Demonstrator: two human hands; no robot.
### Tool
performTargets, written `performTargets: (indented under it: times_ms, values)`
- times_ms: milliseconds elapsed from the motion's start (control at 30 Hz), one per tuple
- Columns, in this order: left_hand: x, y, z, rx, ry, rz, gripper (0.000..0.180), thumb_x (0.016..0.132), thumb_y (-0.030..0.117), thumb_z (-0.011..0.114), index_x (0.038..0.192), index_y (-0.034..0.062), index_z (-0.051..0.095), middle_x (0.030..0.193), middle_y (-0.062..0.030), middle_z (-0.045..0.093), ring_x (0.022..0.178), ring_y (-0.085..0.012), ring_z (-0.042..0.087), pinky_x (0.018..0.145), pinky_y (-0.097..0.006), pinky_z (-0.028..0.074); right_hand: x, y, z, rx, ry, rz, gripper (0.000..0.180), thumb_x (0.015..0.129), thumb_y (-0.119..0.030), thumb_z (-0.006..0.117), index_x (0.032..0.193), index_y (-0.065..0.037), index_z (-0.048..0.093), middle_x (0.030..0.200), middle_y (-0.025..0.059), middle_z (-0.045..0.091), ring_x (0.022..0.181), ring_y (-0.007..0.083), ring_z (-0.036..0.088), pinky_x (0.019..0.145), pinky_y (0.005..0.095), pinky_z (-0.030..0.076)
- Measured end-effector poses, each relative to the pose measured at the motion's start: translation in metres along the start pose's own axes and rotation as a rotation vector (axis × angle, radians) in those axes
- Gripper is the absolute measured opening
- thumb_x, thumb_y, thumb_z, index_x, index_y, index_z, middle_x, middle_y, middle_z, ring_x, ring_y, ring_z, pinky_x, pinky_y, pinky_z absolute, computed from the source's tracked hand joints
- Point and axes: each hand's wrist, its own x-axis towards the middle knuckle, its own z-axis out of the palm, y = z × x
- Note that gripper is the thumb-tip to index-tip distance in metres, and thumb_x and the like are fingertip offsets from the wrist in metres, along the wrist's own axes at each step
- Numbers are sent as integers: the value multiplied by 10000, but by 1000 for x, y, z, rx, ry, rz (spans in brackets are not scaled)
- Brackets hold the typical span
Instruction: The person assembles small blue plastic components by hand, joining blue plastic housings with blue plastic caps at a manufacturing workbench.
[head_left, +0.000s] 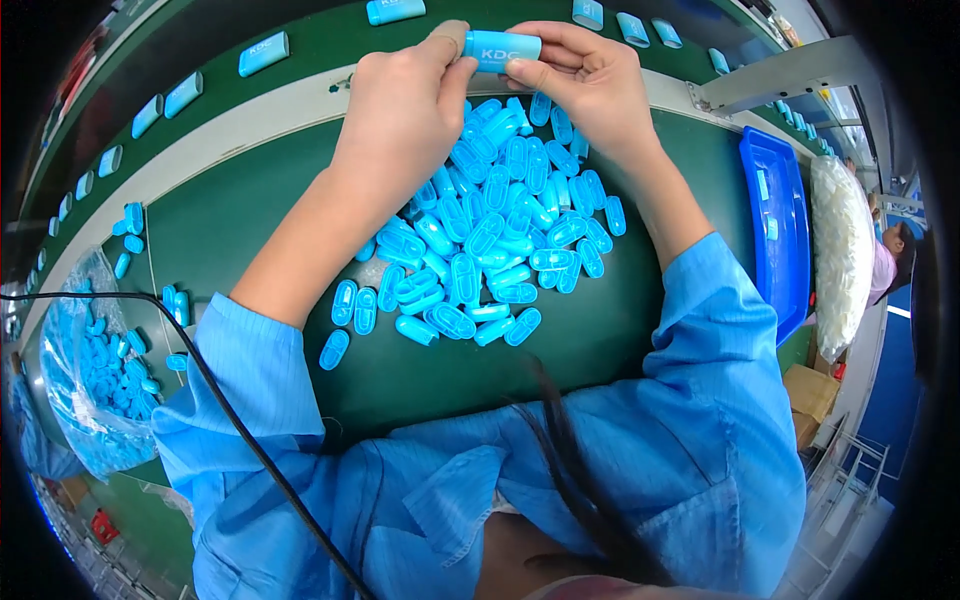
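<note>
A small light-blue plastic casing (500, 50) with white lettering is held level between my two hands, above the far edge of the green tabletop. My left hand (405, 95) pinches its left end between thumb and fingers. On its right end, my right hand (600, 85) closes with the thumb in front and fingers behind. The casing's ends are partly hidden by my fingertips. Just below my hands spreads a heap of bright-blue oval plastic pieces (485, 235), glossy and hollow-looking, with a few lying loose at its near left side.
Beyond a pale rail (250, 130) runs a green belt (225, 85) carrying several spaced casings. At left lies a clear bag (75, 370) of blue pieces, with a black cable (200, 365) crossing nearby. A blue tray (775, 240) and a white filled bag (838, 255) stand at right.
</note>
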Motion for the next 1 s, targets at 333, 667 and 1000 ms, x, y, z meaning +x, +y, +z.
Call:
performTargets:
  times_ms: [333, 667, 1000]
  values:
    - [17, -34, -16, 181, 251, 253, 308, 815, 69, 581, 1122, 36, 588, 750, -164, 646, 717, -346, 637, 675, -415, 519, 53, -2, 15, -185, 71, 260, 258, 851, -88, 622, 1066, 46, 580, 899, 76, 655, 731, 127, 608, 674, 247, 495]
    - [-32, -20, -49, 147, -368, -75, 188, 764, 97, 682, 939, 29, 678, 761, -110, 618, 631, -171, 568, 591, -293, 469, 75, 37, -41, -725, 395, -129, 280, 817, -122, 632, 1034, 55, 627, 910, 178, 666, 791, 277, 651, 715, 316, 505]
    - [16, -27, -17, -360, -331, -341, 303, 845, 142, 646, 1146, 107, 640, 871, -28, 642, 770, -98, 627, 716, -218, 514, 58, 20, -52, -924, 205, 110, 208, 814, -123, 650, 935, 28, 575, 904, 167, 637, 767, 298, 633, 683, 349, 517]
